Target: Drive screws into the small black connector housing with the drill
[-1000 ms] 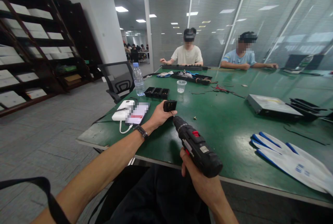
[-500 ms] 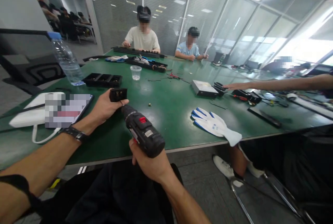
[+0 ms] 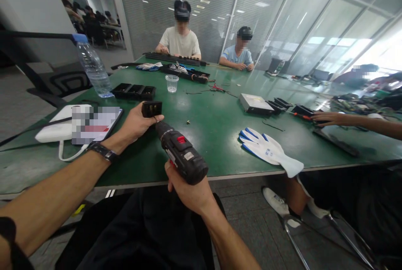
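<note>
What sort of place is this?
Probably an office or meeting room serving as a workshop. A glass partition stands behind a big green table, where several people sit, and the camera wearer's right hand holds a power drill.

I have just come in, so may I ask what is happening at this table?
The person's left hand holds a small black block, and the right hand grips a drill. The drill points toward the block; I cannot tell whether it touches. To the right, a small brass piece and a glove lie on the table. Beyond the left hand are a black tray and a bottle. Two other people sit across.
</note>
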### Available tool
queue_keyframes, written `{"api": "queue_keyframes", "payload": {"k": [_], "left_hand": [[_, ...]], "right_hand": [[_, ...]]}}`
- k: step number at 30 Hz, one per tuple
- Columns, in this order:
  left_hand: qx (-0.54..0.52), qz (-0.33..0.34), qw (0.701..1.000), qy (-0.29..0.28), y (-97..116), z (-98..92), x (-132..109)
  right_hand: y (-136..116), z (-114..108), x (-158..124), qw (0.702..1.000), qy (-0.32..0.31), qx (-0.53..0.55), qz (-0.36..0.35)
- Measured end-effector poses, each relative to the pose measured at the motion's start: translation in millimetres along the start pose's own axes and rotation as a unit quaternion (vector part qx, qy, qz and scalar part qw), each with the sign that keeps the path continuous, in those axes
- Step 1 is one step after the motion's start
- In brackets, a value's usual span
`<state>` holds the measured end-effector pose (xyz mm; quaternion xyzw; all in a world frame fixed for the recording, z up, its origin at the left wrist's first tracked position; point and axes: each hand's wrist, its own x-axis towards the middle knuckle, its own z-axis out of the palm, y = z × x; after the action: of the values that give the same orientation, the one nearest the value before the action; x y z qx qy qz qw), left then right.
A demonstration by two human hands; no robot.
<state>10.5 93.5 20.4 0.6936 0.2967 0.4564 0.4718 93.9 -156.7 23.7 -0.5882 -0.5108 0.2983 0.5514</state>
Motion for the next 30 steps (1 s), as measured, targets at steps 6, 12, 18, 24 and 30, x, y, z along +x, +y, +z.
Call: {"api": "queue_keyframes", "payload": {"k": [6,12,18,24,30], "left_hand": [[-0.008,0.02,1.0,-0.001,2,1.7,-3],[-0.019,0.029,0.999,-0.016,-1,0.1,-3],[-0.027,0.03,0.999,-0.024,-2,0.4,-3],[-0.03,0.027,0.999,-0.021,-4,0.3,-3],[-0.028,0.021,0.999,-0.02,-2,-0.1,-2]], "right_hand": [[0,1,-4,0.999,0.003,0.025,0.035],[5,-1,-6,0.999,-0.002,-0.015,0.034],[2,-1,-6,0.999,-0.002,-0.016,0.044],[5,-1,-6,0.999,0.001,-0.039,0.036],[9,-3,-6,0.998,-0.003,-0.055,0.018]]}}
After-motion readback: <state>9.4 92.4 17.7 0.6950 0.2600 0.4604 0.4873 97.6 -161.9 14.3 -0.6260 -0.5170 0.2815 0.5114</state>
